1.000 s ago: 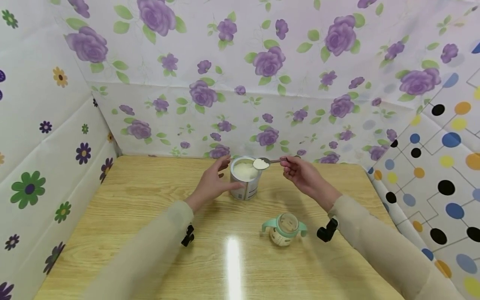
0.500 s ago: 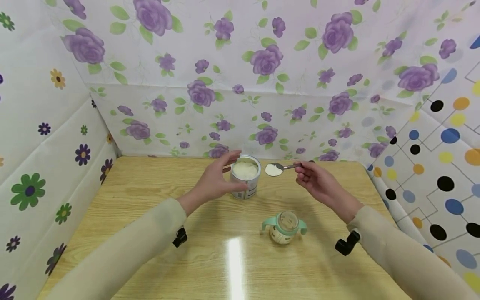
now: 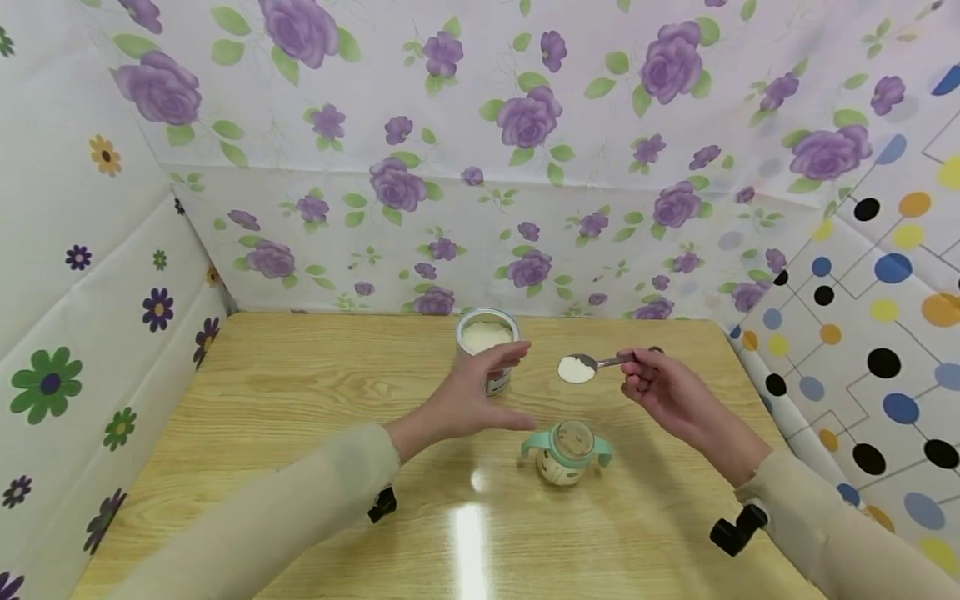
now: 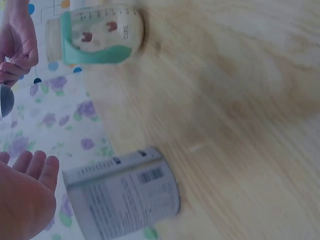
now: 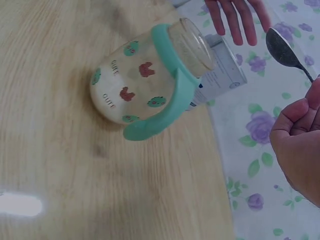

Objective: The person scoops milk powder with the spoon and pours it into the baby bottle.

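My right hand (image 3: 667, 396) pinches the handle of a metal spoon (image 3: 587, 366) heaped with white powder. The spoon is held in the air, behind and above a baby bottle (image 3: 564, 454) with green handles and an uncovered mouth. Inside the bottle, pale contents show at the bottom in the right wrist view. My left hand (image 3: 472, 396) is held with fingers extended and thumb apart, between the can and the bottle, gripping nothing. Behind it stands an open can (image 3: 487, 321) of pale powder, partly covered by that hand. Its printed side (image 4: 125, 195) shows in the left wrist view.
All stands on a wood-grain table (image 3: 315, 367). A floral cloth wall (image 3: 450, 208) rises at the table's back edge, with patterned walls on the left and right. A bright light reflection (image 3: 470, 550) lies on the table front.
The right hand has carried the loaded spoon from over the can's rim rightward and nearer the bottle. The left hand has moved from beside the can toward the bottle. Can and bottle stay put.
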Available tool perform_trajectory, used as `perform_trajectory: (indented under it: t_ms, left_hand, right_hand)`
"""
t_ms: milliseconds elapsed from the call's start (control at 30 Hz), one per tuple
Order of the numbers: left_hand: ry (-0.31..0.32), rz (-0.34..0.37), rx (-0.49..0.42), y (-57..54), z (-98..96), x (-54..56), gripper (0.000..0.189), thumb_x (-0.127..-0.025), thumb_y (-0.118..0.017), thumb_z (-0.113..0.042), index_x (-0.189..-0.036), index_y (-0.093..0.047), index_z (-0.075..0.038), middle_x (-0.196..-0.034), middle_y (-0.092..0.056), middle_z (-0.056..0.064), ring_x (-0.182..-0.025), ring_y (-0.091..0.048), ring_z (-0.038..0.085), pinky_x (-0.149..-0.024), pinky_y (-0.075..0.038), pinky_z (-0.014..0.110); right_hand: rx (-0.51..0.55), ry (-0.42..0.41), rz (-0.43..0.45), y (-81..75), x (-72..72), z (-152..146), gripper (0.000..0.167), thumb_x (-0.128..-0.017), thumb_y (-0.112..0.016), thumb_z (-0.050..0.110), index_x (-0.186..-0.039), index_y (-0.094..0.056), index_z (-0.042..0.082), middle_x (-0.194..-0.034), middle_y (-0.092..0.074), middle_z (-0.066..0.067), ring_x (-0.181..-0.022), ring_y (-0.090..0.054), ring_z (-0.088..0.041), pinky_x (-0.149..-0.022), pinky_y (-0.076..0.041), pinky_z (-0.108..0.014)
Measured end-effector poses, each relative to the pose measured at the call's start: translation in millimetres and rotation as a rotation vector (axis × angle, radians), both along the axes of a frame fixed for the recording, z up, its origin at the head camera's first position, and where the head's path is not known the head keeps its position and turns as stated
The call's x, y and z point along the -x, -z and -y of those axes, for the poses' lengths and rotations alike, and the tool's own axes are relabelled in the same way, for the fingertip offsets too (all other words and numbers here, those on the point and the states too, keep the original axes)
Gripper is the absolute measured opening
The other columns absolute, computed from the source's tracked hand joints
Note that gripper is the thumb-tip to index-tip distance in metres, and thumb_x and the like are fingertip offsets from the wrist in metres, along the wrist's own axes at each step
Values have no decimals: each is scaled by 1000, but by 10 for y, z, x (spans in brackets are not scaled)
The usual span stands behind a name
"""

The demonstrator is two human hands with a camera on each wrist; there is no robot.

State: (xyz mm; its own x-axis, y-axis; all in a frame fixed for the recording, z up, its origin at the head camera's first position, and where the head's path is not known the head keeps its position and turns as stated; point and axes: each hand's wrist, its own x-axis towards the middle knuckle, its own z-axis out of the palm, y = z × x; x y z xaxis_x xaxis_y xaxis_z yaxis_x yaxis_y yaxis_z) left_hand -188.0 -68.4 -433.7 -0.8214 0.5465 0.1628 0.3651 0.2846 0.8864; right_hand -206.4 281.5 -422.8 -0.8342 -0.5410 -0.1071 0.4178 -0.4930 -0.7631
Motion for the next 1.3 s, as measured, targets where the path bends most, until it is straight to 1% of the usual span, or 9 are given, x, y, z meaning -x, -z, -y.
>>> perform_trajectory:
  t_ms: [100,233,333,500,600,700,833,1033,1300]
  left_hand:
    - [27,36,-3,78,-97,-61,101,-84,-95,-32,-166,-38,-17,-166,-45,1,-151,-45,23,-124,-39,41]
    - [22,73,20,206,-207,-128,102,-82,-96,-33,-166,-40,-21,-165,-46,-1,-149,-47,20,-124,-40,38]
    - [19,101,30,317,-282,-165,103,-81,-97,-32,-165,-41,-19,-165,-47,-1,-148,-48,19,-123,-41,37]
    - [30,107,35,500,-390,-205,103,-82,-96,-34,-166,-39,-17,-166,-46,1,-147,-49,20,-122,-43,37]
    - [20,100,29,596,-443,-222,102,-82,-96,-35,-166,-40,-18,-165,-47,1,-146,-50,20,-120,-44,38]
    - [10,123,4,673,-486,-241,102,-82,-97,-35,-165,-41,-18,-164,-48,3,-146,-51,21,-121,-44,40]
    - [7,163,-23,733,-540,-272,102,-80,-98,-35,-164,-43,-19,-163,-50,7,-145,-52,23,-122,-43,42]
    - [-8,153,-24,789,-625,-306,99,-78,-99,-37,-161,-47,-21,-156,-56,-4,-139,-56,14,-119,-45,36]
    - [-32,154,-79,821,-678,-352,81,-84,-95,-35,-154,-56,-24,-146,-64,-10,-130,-61,8,-114,-49,32]
  right_hand:
    - [-21,-3,0,21,-86,-54,45,-119,-33,16,-116,-76,2,-98,-80,-5,-88,-72,-13,-86,-59,-28]
    - [-47,-7,-6,47,-184,-93,45,-119,-33,15,-117,-76,3,-99,-80,-4,-88,-72,-12,-87,-60,-27]
    - [-58,-11,-13,76,-242,-110,45,-119,-32,15,-117,-76,3,-99,-80,-3,-89,-72,-11,-88,-60,-27]
    - [-81,-9,-19,137,-309,-124,45,-119,-32,14,-117,-76,4,-99,-80,-2,-88,-72,-10,-88,-60,-26]
    - [-90,-4,-20,171,-338,-126,45,-119,-32,14,-116,-76,4,-99,-80,-2,-88,-71,-10,-88,-60,-26]
    - [-88,-11,-32,208,-360,-134,47,-119,-30,13,-117,-77,3,-99,-80,-2,-88,-71,-10,-88,-60,-26]
    - [-91,-23,-54,249,-392,-144,49,-119,-29,13,-118,-77,4,-101,-80,-2,-90,-72,-10,-89,-60,-26]
    - [-126,-17,-60,285,-437,-155,49,-119,-30,11,-117,-78,5,-100,-80,-2,-91,-73,-10,-90,-61,-26]
    - [-156,-35,-86,337,-473,-159,51,-119,-29,10,-117,-80,5,-102,-81,-2,-91,-72,-9,-90,-61,-25]
